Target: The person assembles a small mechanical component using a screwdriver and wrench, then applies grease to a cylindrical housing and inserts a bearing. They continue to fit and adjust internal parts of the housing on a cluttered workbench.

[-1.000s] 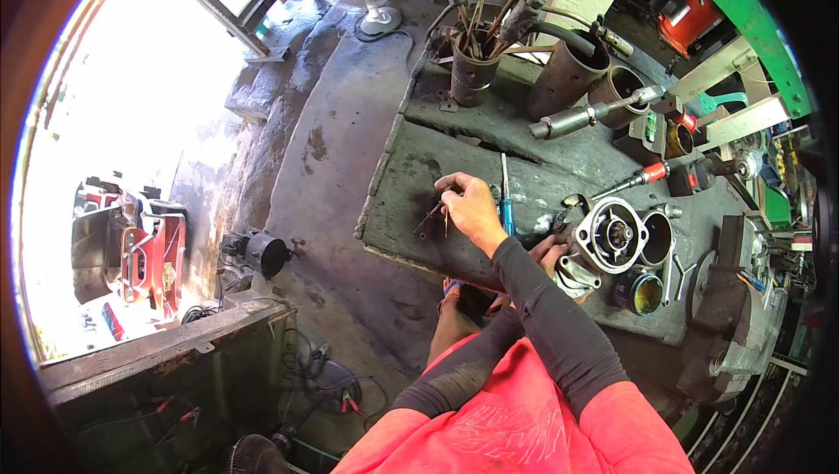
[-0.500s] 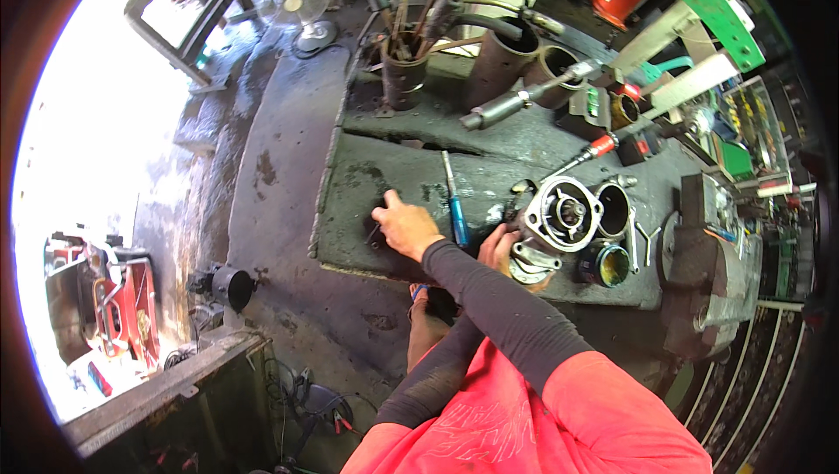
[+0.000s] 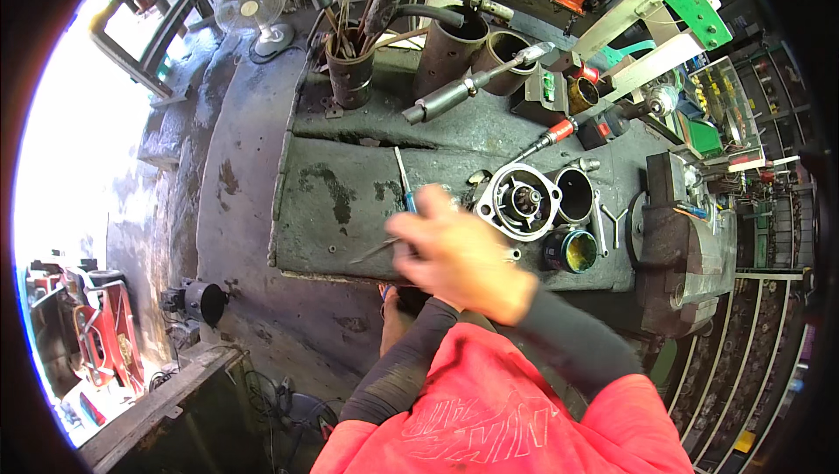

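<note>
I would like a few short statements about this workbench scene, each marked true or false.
1. The right hand is blurred above the bench. True.
2. The round metal housing lies on the floor. False: it lies on the bench, beside the hand.
3. A blue-handled screwdriver lies on the bench. True.
4. The electric fan stands on the bench. False: it stands on the ground beyond it.
5. The left hand is below the bench edge. True.

Fan (image 3: 250,11), red-handled screwdriver (image 3: 546,139), perhaps a vise (image 3: 682,247).
</note>
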A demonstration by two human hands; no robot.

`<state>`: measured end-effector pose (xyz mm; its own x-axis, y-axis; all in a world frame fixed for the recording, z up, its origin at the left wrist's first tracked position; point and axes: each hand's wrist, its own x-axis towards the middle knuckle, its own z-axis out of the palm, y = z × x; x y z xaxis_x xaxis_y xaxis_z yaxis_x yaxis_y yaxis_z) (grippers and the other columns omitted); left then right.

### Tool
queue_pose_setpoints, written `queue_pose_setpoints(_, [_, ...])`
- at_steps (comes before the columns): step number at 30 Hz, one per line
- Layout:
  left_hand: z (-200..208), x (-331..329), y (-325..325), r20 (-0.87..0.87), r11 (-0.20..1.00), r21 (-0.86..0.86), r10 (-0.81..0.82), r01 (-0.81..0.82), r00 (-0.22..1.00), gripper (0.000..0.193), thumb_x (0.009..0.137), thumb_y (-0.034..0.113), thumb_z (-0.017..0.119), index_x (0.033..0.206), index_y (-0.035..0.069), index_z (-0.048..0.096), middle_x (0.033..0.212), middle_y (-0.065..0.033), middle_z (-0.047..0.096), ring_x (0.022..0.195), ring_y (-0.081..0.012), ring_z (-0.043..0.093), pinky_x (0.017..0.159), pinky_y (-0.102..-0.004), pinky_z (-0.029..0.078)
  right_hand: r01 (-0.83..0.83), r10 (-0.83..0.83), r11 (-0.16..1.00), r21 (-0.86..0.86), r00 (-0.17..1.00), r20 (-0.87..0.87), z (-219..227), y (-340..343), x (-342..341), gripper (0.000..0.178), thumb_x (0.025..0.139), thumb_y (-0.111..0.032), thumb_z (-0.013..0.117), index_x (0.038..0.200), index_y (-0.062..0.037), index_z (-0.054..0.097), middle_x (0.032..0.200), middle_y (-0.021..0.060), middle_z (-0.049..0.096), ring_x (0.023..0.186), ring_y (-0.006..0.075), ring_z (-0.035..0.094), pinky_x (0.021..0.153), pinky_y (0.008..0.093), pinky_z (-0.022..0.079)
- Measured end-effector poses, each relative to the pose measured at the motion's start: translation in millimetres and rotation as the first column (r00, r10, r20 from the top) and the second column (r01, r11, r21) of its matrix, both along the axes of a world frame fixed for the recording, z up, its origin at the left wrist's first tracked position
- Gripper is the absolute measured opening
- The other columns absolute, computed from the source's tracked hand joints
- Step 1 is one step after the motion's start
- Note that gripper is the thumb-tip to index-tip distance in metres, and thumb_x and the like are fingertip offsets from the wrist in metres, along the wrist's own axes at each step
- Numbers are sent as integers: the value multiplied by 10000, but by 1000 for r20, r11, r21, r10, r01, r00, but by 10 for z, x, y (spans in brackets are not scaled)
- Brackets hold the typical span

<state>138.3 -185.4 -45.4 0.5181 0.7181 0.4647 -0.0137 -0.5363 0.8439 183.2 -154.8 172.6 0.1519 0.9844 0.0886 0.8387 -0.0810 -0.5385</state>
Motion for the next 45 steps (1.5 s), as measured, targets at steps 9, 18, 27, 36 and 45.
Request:
queue_pose_setpoints(9, [222,-79,55,25,1000,8,0,0,1000,1040,635,403,1020,1445,35,481,1447,-250,599,1363,-458,596,1117,-517,519,97,2,981,-167,861,509,558,-720,540,181,837,-98,756,985,-59,660,1103,157,557,798,289,735,615,407,606])
queue_pose_setpoints(18, [129,-76,57,42,1000,8,-12,11,999,991,654,376,994,1450,60,494,1482,-238,569,1319,-442,601,1103,-515,501,-6,103,990,-144,728,678,362,-576,362,140,857,-142,727,965,-70,674,1112,107,580,861,183,730,638,313,624])
queue_pose_setpoints(27, [191,-69,39,53,1000,-7,20,-19,998,928,677,297,969,1437,38,503,1426,-248,612,1322,-454,622,1099,-516,533,157,-152,988,-3,962,225,382,-711,481,285,947,-96,746,1227,-76,696,1060,143,596,791,362,713,664,463,594])
queue_pose_setpoints(36, [83,-69,48,72,1000,-14,-8,9,997,919,687,257,937,1475,59,507,1522,-243,559,1344,-443,599,1109,-510,501,204,-157,977,-62,885,439,-175,-714,211,247,868,-169,738,1104,-110,698,1042,75,581,856,221,727,643,376,595])
queue_pose_setpoints(45, [70,-84,67,73,1000,-7,-25,26,997,922,701,245,930,1491,55,493,1502,-247,579,1341,-448,603,1112,-510,503,184,-167,983,-2,893,419,-192,-714,267,216,895,-236,758,1034,-97,669,1008,70,584,809,211,725,607,380,582])
